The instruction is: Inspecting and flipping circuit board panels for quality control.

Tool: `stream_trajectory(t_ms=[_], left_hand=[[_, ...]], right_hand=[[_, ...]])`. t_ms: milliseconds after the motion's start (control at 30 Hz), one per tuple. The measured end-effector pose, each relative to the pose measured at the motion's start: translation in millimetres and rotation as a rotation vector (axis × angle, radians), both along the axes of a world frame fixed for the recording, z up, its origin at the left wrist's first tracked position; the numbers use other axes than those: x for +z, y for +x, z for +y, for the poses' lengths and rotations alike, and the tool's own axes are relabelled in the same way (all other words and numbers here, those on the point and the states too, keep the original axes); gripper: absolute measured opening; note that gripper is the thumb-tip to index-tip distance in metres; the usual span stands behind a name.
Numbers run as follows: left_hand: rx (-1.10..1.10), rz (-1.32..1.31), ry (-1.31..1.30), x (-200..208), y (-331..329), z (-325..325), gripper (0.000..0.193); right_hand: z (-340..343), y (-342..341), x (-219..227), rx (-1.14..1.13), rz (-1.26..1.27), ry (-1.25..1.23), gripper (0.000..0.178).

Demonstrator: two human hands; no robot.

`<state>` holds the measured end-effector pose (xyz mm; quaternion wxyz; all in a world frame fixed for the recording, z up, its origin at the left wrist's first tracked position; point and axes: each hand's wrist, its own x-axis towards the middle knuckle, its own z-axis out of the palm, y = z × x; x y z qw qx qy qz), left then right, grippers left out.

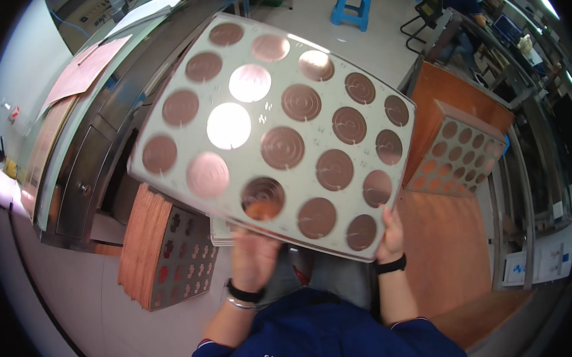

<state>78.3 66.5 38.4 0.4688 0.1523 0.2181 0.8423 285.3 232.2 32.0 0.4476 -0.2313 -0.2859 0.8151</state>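
Note:
A large pale panel with rows of shiny copper-coloured discs [289,122] is tilted up in front of me, filling the middle of the view. Its near edge rests on my left hand [255,259], whose fingers go partly out of sight behind it; the hand is slightly blurred. At the near right corner, my right hand [390,236] grips the edge, thumb along the side and the other fingers mostly hidden. Below the panel's left part, a stack of pale boards [221,235] peeks out from behind it.
Lower left stands a thick stack of brown-edged boards [146,249]. To the right, similar disc-patterned panels [458,151] lean inside an orange-brown wooden rack [450,234]. A metal-fronted workbench [80,184] runs along the left. Farther off are a blue stool [352,4] and a seated person [462,4].

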Motion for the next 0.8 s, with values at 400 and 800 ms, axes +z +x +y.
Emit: stream_trajectory(t_ms=[400,800], left_hand=[[0.123,0.128,-0.308,17.2,-19.3,-13.1,0.042],[0.121,0.183,-0.439,13.1,-36.0,-21.0,0.041]], right_hand=[[45.6,33.0,27.3,-0.105,0.162,0.027,0.051],[44.5,51.4,16.1,0.057,-0.517,0.305,0.035]])
